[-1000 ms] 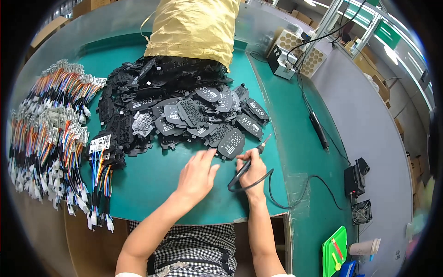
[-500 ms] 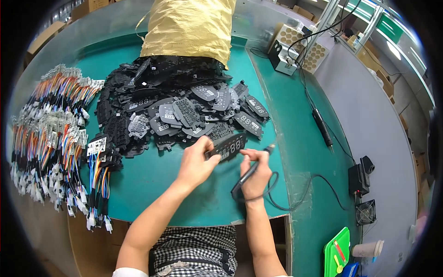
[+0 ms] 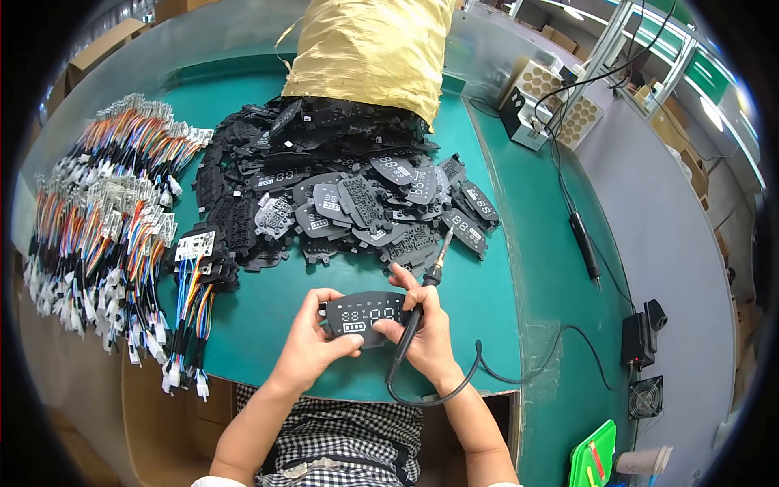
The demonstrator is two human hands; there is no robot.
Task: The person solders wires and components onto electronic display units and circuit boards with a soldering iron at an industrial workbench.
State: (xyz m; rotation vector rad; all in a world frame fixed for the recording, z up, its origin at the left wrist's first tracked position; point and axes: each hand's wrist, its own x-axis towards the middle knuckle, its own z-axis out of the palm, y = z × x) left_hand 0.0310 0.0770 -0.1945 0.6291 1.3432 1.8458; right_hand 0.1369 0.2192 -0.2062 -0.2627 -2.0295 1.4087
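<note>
My left hand grips the left end of a black plastic display panel with white digit markings, its face turned up toward me. At the panel's right end, the thumb of my right hand presses on its face. That same hand also holds a soldering iron, whose metal tip points up and away, apart from the panel. The iron's cable loops under my right wrist. Just beyond my hands lies a heap of similar black panels, some face up and some showing their ribbed backs.
A yellow woven sack stands behind the heap. Bundles of coloured wires with white connectors cover the left side, near a small white circuit board. Rightward are a black pen-shaped tool, a black power box, a fan and a green tray.
Both hands have drawn the panel nearer to me and turned its face up. My right hand now touches the panel, and the soldering iron's tip has swung to point away. The view has shifted slightly.
</note>
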